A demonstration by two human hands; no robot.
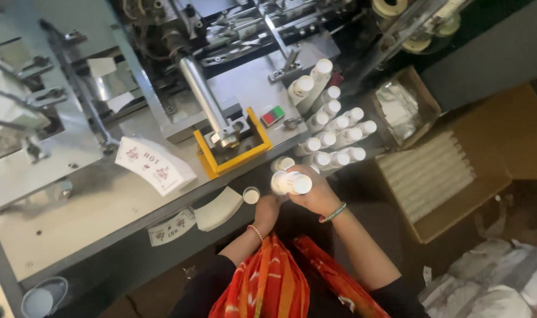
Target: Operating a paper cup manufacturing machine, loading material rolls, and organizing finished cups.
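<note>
Gripping a white paper-cup stack point(291, 182), the right hand point(316, 194) curls closed around it just off the metal table's edge point(162, 203). The left hand point(267, 212), below and beside it, is closed, though on what I cannot tell. More cup stacks point(333, 132) crowd just beyond the right hand; a cardboard box point(451, 176) sits to its outer side.

Bucket point(42, 297) cut off bottom-left.

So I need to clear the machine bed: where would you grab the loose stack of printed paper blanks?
Grip the printed blanks across the stack's two long edges, coming from the near table edge. They lie flat and fanned, so pinching across both sides probably keeps them together.
</note>
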